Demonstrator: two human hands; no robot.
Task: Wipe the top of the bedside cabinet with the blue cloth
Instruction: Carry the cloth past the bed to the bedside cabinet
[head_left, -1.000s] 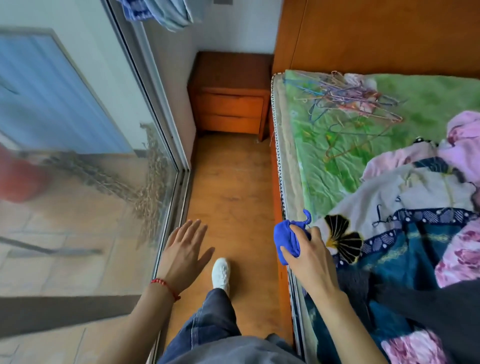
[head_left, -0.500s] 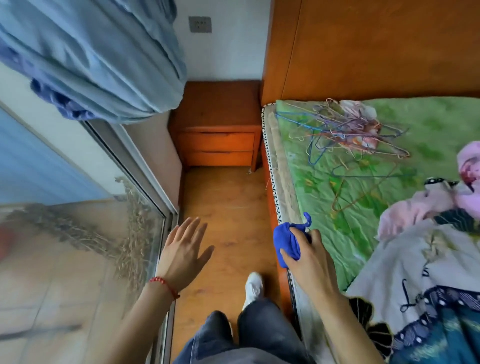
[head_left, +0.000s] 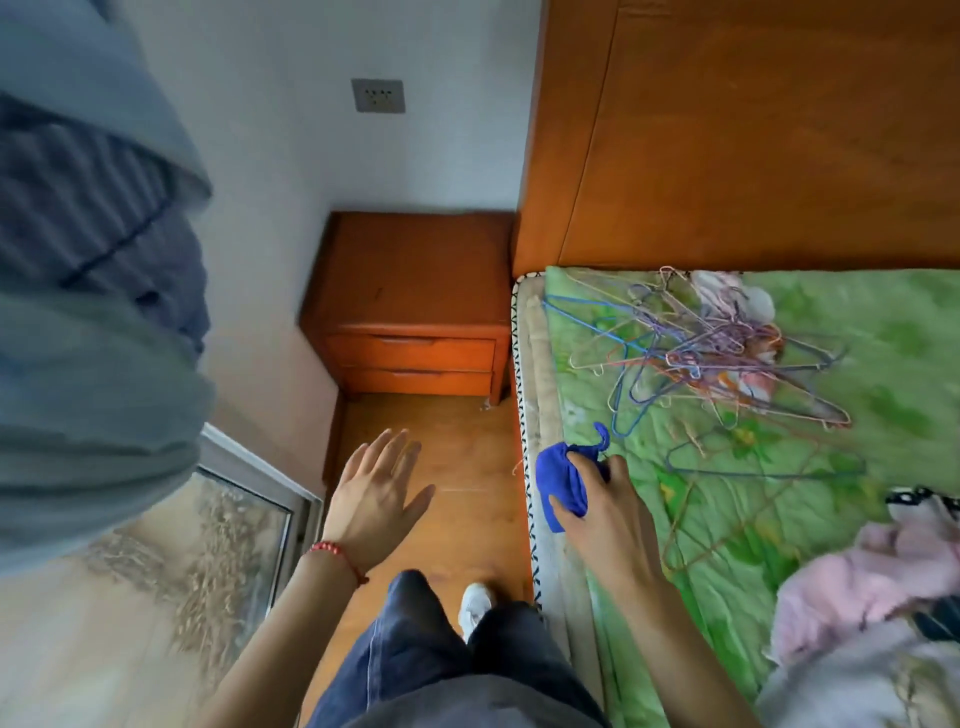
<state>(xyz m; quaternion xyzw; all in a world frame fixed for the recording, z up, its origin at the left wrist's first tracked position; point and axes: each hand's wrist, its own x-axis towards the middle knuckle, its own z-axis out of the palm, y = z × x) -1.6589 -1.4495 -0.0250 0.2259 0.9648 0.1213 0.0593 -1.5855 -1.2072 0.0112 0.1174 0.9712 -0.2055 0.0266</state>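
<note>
My right hand (head_left: 605, 512) gripped the bunched blue cloth (head_left: 561, 480); left hand (head_left: 376, 491) spread, empty. Bedside cabinet (head_left: 415, 275) top lay ahead, unreached. Best unbunch cloth, then wipe flat from the back edge.

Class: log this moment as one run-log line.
right hand: grips blue cloth | left hand: open | bedside cabinet: not yet wiped

The bedside cabinet (head_left: 415, 291) is orange-brown wood with two drawers, standing in the corner between the wall and the bed; its flat top looks bare, perhaps faintly marked. The blue cloth (head_left: 563, 480) is bunched up, gripped over the mattress edge, well apart from the cabinet.
</note>
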